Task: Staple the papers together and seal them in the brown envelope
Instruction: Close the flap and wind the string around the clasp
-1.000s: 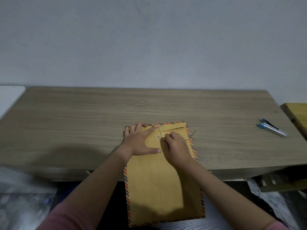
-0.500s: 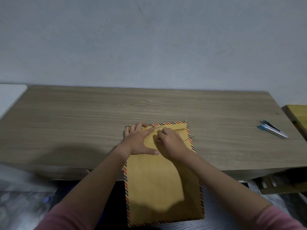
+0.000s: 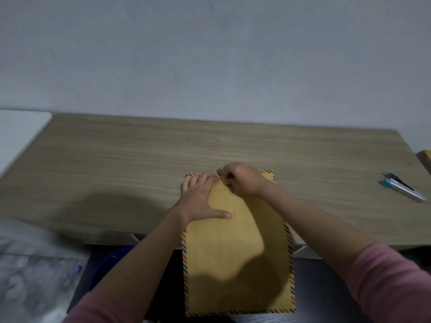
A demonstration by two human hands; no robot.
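The brown envelope with a striped border lies on the wooden desk, its lower half hanging over the near edge. My left hand rests flat on its upper left part, fingers spread. My right hand is at the top edge over the flap, fingers pinched on the thin closure string by the round button. The papers are not visible. A blue and silver stapler lies far right on the desk.
A white surface adjoins the desk on the left. A yellow wooden edge shows at the far right. A grey wall stands behind the desk. Below the near edge are a dark blue object and patterned floor.
My right hand has moved up from the middle of the flap to the envelope's top edge, drawing the string with it. My left hand has stayed pressed on the envelope.
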